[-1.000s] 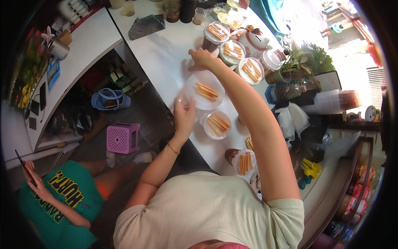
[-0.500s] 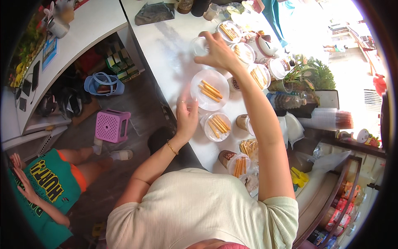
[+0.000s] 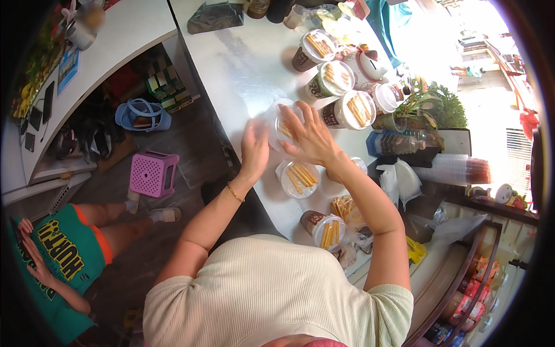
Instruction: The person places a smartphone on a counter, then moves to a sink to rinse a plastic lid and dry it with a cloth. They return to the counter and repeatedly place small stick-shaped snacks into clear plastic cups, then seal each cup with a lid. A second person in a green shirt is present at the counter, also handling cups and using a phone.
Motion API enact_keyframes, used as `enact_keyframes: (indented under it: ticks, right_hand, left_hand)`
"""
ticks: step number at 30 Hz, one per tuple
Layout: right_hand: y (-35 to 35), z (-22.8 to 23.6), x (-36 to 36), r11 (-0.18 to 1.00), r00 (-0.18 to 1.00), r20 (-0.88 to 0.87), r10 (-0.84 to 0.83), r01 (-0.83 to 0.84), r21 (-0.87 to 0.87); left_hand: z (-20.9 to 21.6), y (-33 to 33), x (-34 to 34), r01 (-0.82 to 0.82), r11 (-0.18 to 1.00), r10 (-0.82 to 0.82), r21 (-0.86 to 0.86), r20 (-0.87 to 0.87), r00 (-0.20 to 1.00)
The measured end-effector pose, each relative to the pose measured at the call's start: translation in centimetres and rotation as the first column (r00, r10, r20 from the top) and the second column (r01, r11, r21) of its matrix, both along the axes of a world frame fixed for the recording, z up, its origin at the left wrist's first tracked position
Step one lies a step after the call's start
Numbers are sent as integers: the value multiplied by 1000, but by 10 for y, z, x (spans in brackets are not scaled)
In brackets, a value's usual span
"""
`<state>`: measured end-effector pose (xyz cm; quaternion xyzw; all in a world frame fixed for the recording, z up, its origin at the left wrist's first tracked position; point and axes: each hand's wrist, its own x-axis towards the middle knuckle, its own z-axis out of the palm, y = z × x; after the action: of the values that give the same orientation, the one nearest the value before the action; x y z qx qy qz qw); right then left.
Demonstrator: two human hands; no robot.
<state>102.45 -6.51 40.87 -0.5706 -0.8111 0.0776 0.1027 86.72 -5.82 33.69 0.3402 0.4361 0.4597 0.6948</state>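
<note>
3 far cups w/ sticks look done, but tub on counter prob. isn't: R hand spread wide over it, L hand blurred alongside, grip can't tell.

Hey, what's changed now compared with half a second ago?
The right hand has moved back toward the person, its fingers now over the tub of sticks. The clear round piece at its fingers before is gone from its earlier spot; I can't tell whether it's on the tub. The left hand stays beside the tub; the pink stool hasn't moved.
</note>
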Motion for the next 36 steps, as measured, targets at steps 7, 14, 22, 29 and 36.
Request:
enact_keyframes:
  ticks: [7, 14, 22, 29, 36]
  right_hand:
    - [0, -7, -1, 996, 994, 92, 51, -57, 63]
    - [7, -8, -9, 995, 998, 17, -64, 65, -77]
    - [9, -5, -22, 993, 975, 190, -113, 118, -17]
    - [10, -10, -26, 990, 979, 147, -143, 140, 33]
    - [7, -15, -22, 978, 988, -30, -152, 154, 139]
  left_hand:
    - [-1, 1, 3, 9, 1000, -9, -8, -7, 1000]
    - [0, 4, 3, 72, 987, -41, -143, 207, 977]
    - [2, 7, 4, 138, 990, -139, -18, -66, 988]
    - [16, 12, 4, 187, 982, -178, 10, -275, 945]
    - [-4, 8, 8, 135, 986, -121, 97, -140, 983]
